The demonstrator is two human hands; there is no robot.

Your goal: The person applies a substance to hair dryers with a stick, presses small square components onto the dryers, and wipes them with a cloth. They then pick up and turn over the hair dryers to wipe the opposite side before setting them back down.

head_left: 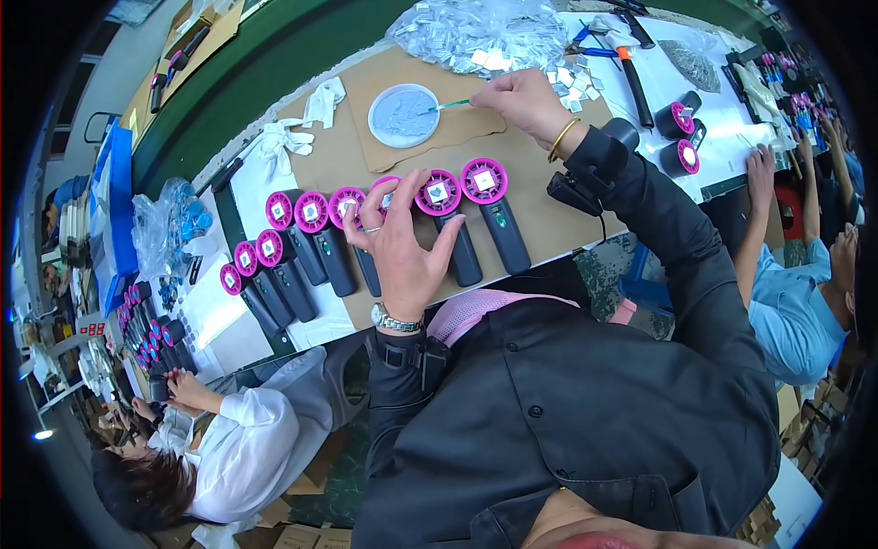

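My right hand point(523, 99) pinches a thin green stick point(455, 103). Its tip reaches into grey paste point(401, 115) spread in a round white dish point(371, 128). My left hand point(404, 252) is open, thumb and fingers apart, over a row of handheld devices with magenta round heads and dark grey handles. Its fingers partly hide the middle heads; whether they touch one I cannot tell. The rightmost device point(484, 181) lies with its head toward the dish. Pale squares sit in the heads, some with a grey patch in the centre.
A clear plastic bag point(485, 35) and loose pale square pieces point(576, 84) lie behind the dish. A hammer point(635, 87) rests at the right. White gloves point(279, 145) lie at the left. One co-worker in white point(261, 439) sits left, another in blue point(800, 316) right.
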